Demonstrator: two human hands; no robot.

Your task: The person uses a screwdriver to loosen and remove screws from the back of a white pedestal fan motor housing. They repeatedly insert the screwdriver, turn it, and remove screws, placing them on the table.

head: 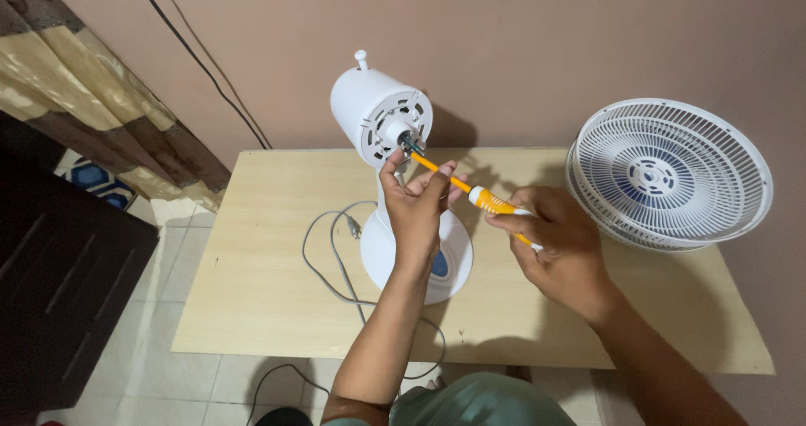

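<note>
Head cam: grilles (669, 174) already off, stacked against the wall on the table (269, 300) at right. Fan motor unit (379, 117) stands bare, shaft exposed. My left hand (417, 199) pinches near the shaft; my right hand (556, 243) grips the orange screwdriver (478, 196), tip at the motor face. Housing not yet opened, I reckon.

Both forearms entered from the lower edge and reached forward. The left hand (417, 198) was raised, wrist bent back, palm toward the camera, its fingers (393, 164) curled loosely and pinched near their tips. The right hand (554, 243) lay lower and to the right, back upward, its fingers (512, 221) closed in a grip. The 2 hands were near but apart.
</note>
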